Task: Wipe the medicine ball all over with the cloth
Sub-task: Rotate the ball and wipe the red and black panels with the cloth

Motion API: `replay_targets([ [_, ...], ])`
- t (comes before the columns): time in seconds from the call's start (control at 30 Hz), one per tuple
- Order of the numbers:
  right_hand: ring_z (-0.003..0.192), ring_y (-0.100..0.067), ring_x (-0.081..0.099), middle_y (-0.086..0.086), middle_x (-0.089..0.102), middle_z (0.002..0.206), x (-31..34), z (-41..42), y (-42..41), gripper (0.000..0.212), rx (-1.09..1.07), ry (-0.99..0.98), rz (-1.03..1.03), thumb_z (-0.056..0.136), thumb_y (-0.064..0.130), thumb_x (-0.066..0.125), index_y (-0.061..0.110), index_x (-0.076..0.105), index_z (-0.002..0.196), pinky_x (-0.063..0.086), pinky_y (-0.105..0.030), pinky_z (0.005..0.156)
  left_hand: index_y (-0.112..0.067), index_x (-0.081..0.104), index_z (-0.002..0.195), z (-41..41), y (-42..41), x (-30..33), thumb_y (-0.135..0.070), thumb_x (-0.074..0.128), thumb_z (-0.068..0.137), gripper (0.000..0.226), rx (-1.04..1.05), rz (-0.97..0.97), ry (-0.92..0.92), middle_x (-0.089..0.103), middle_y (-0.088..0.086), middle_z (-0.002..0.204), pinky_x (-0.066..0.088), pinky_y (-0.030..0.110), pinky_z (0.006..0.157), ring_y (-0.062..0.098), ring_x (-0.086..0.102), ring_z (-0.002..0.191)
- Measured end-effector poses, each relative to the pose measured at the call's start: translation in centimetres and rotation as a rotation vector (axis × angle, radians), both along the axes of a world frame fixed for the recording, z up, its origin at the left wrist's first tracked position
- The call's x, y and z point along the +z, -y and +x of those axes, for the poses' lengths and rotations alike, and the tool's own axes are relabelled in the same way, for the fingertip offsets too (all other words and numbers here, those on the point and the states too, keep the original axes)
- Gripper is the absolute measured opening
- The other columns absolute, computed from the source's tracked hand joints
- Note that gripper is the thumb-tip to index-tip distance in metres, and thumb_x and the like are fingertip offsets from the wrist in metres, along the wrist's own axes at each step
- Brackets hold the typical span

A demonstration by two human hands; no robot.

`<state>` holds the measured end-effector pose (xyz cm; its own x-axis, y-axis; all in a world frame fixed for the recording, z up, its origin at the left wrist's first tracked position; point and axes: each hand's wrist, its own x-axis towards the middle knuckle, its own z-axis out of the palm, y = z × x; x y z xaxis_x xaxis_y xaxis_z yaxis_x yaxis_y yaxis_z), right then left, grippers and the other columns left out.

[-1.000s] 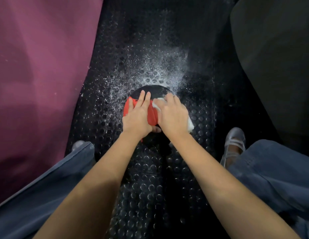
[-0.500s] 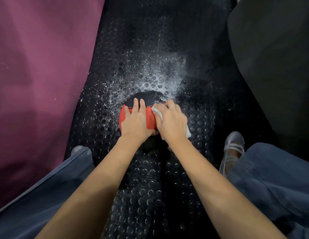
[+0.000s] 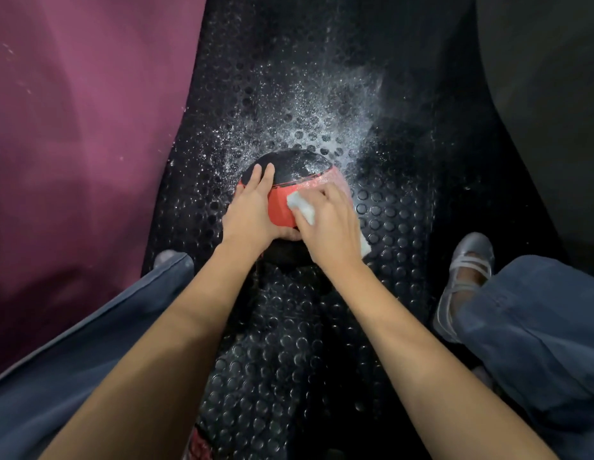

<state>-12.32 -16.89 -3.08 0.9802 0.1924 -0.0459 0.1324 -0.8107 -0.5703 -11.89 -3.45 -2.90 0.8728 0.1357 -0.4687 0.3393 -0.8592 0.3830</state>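
A red and black medicine ball rests on a black studded rubber floor, its far top speckled with white droplets. My left hand lies flat on the ball's left side, fingers reaching onto the black top. My right hand presses a white cloth against the red band on the ball's near right side; a corner of the cloth sticks out under the wrist. The ball's near lower part is hidden by both hands.
White spray droplets fan out over the floor beyond the ball. A maroon mat borders the left, a dark surface the right. My knees in blue trousers and a grey shoe flank the ball.
The ball has turned so that more black top and a wet red band show at the far right. My right hand with the cloth has slid down and towards me across the red band.
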Motion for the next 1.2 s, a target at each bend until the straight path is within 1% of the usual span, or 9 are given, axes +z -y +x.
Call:
replay_targets([
  [0.1,0.089,-0.029,0.058,-0.008,0.059,0.095,-0.4,-1.3,1.0,0.016,-0.024,0.063,-0.008,0.085,0.021,0.067,0.012,0.071,0.097,0.043,-0.032,0.063,-0.028,0.002,0.155,-0.2,0.5,0.1,-0.042,0.089,0.059,0.131,-0.013,0.016,-0.018,-0.002,-0.007,0.163,0.027,0.05,0.113,0.03,0.007,0.149],
  [0.23,0.11,-0.027,0.052,-0.009,0.058,0.108,0.3,1.2,-0.4,0.023,-0.039,0.02,-0.028,0.093,0.023,0.057,0.008,0.068,0.107,0.043,-0.035,0.077,-0.029,-0.001,0.155,-0.7,1.2,0.3,-0.042,0.087,0.063,0.128,0.003,0.022,-0.019,-0.005,-0.008,0.163,0.027,0.051,0.113,0.034,0.004,0.149],
  [0.33,0.111,-0.026,0.053,-0.01,0.058,0.114,0.5,1.7,-0.7,0.025,-0.036,0.04,-0.058,0.093,0.022,0.056,0.008,0.066,0.11,0.044,-0.035,0.08,-0.028,-0.001,0.155,-0.8,1.3,0.3,-0.045,0.086,0.063,0.128,0.009,0.039,-0.026,-0.005,-0.007,0.163,0.029,0.051,0.111,0.034,0.005,0.149],
  [0.5,0.076,-0.029,0.062,-0.008,0.062,0.09,-0.3,-1.6,1.2,0.013,-0.08,0.105,-0.043,0.083,0.02,0.069,0.008,0.07,0.087,0.04,-0.028,0.058,-0.028,-0.002,0.155,-0.6,1.2,0.4,-0.047,0.085,0.064,0.127,0.016,0.033,-0.024,-0.005,-0.007,0.163,0.031,0.05,0.111,0.034,0.004,0.149],
  [0.63,0.094,-0.027,0.059,-0.01,0.06,0.106,0.6,2.1,-1.1,0.022,-0.052,0.091,-0.053,0.092,0.023,0.058,0.006,0.068,0.101,0.042,-0.033,0.071,-0.028,-0.001,0.156,-1.2,1.6,0.2,-0.047,0.083,0.067,0.124,0.045,0.034,-0.011,-0.004,-0.006,0.163,0.031,0.052,0.11,0.035,0.005,0.149],
  [0.73,0.1,-0.028,0.057,-0.012,0.059,0.106,0.8,2.0,-1.5,0.023,0.018,0.116,-0.069,0.094,0.022,0.056,0.005,0.067,0.103,0.044,-0.035,0.074,-0.026,0.0,0.156,-1.1,1.5,0.2,-0.043,0.083,0.069,0.121,0.072,0.033,-0.012,-0.003,-0.005,0.164,0.029,0.051,0.112,0.035,0.006,0.149],
  [0.9,0.068,-0.024,0.06,-0.007,0.059,0.081,-0.2,-1.4,1.0,0.012,0.014,0.172,-0.107,0.078,0.02,0.076,0.009,0.072,0.081,0.035,-0.023,0.049,-0.027,0.0,0.156,-1.1,1.4,0.2,-0.044,0.082,0.071,0.119,0.06,0.017,0.001,-0.004,-0.006,0.163,0.025,0.047,0.114,0.035,0.006,0.149],
  [1.1,0.09,-0.025,0.058,-0.009,0.058,0.102,0.9,2.6,-2.3,0.021,0.113,0.135,-0.152,0.094,0.023,0.054,0.007,0.067,0.099,0.044,-0.034,0.074,-0.017,0.003,0.156,-1.3,1.4,0.5,-0.036,0.081,0.074,0.114,0.021,0.003,0.057,0.0,0.002,0.164,0.009,0.041,0.12,0.024,0.003,0.15],
  [1.2,0.076,-0.024,0.061,-0.008,0.06,0.09,-0.2,0.2,-0.1,0.012,0.075,0.174,-0.115,0.082,0.019,0.072,0.009,0.071,0.089,0.04,-0.026,0.056,-0.024,0.001,0.156,-0.7,0.8,0.4,-0.042,0.085,0.067,0.123,0.069,-0.007,-0.017,-0.002,-0.003,0.164,0.023,0.046,0.116,0.032,0.007,0.149],
])
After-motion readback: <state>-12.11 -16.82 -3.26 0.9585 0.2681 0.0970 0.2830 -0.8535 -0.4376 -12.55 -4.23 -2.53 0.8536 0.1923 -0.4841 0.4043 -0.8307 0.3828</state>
